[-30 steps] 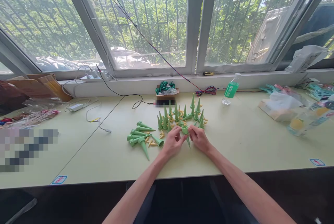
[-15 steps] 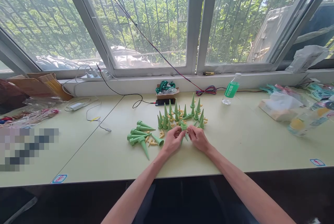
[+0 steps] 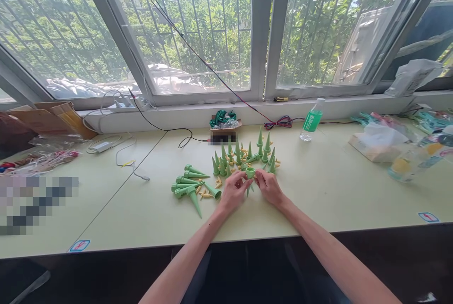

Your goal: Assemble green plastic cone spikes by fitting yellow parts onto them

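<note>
Between my two hands is a green plastic watering spike point(image 3: 250, 172), its open round collar turned up and its point downward. My left hand point(image 3: 235, 190) is closed on the collar's left side. On the right side, my right hand point(image 3: 271, 189) is closed in a pinch on what looks like a small yellow valve, mostly hidden by the fingers. Just beyond my hands stand several upright green spikes point(image 3: 260, 141) with yellow valves in their sides. Left of my left hand lie several loose green spikes point(image 3: 187, 182), with small yellow valves point(image 3: 204, 194) scattered beside them.
Behind the spikes are a small cardboard box point(image 3: 226, 129) and a dark, blurred-out device point(image 3: 222, 139). A green-labelled bottle point(image 3: 311, 122) stands back right, near a tissue box point(image 3: 371, 146). A white cable point(image 3: 132, 164) lies left. The table's front edge point(image 3: 255, 241) is close.
The spike's collar has tipped slightly, so more of its opening faces me. Both hands keep their hold in nearly the same place. The view has shifted a little.
</note>
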### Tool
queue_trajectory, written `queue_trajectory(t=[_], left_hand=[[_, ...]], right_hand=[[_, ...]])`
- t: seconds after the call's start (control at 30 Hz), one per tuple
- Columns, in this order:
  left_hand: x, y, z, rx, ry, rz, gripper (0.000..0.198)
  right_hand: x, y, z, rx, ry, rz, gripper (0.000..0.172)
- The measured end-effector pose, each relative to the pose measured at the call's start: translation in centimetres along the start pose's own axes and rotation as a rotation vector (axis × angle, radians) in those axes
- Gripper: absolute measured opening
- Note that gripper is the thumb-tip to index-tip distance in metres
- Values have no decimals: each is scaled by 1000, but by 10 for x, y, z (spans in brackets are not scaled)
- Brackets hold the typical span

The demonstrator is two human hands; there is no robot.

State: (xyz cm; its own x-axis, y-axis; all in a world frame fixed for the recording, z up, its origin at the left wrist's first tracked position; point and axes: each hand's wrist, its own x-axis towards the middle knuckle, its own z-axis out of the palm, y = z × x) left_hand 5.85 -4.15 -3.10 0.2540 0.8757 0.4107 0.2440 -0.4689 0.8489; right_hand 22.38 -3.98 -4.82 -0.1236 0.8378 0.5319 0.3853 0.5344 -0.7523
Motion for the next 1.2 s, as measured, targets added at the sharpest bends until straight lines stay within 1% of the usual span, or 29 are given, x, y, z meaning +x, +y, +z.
queue_trajectory(t=[0.2,0.27,0.37,0.43,0.53,0.63,0.8,1.03,1.2], left_hand=[[0,0,1,-43,60,-78,36],[1,0,1,-102,51,-129,47],[2,2,0,-242,14,-244,64],[2,3,0,-299,-6,-323,70],[3,4,-1,-297,-51,-406,76],[3,3,-2,-294,-82,-418,77],[2,4,-5,-339,-85,-415,73],[0,7,-7,-396,-162,-401,69],[-1,8,-9,-385,-210,-380,61]], right_hand=[[-2,1,-1,-85,122,-42,35],[-2,0,-1,-100,118,-81,33],[-3,-2,-2,-93,87,-136,30],[-3,-4,-1,-97,71,-163,29],[-5,-5,-1,-136,37,-202,29],[-6,-4,-1,-149,-8,-226,29],[-6,-3,-1,-107,-59,-215,29],[-7,-6,-3,-8,-54,-227,34],[-7,-5,-3,17,-60,-221,36]])
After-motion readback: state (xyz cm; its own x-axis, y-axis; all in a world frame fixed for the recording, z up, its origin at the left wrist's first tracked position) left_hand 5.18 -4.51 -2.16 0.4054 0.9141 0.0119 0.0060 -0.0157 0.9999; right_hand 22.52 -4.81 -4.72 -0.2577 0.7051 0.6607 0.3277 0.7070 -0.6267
